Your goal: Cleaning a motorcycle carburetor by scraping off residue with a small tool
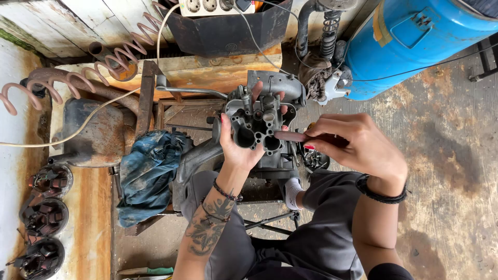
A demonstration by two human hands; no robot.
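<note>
My left hand (236, 148) grips the grey carburettor (259, 127) in front of me, above my knees. My right hand (353, 145) pinches a thin tool (290, 136) into 1 of its 2 bores (272, 143); the other bore looks untouched.

carburettor (259, 127): cast metal, dull grey, matt, grimy in the bores; held in left hand (236, 150)
tool (290, 136): thin, smooth, dull tip; held in right hand (358, 148); material cannot be told
rag (148, 173): blue cloth, crumpled, oil-stained, left of the knees
tank (410, 36): painted metal, blue, glossy, far right
springs (78, 78): coiled metal, rust-brown, rough, far left
floor (451, 155): concrete, rough, rust-stained
trousers (321, 233): grey cloth, matt
wristband (381, 194): black, matt, right wrist
planks (78, 21): wood, worn pale paint, far left
</note>
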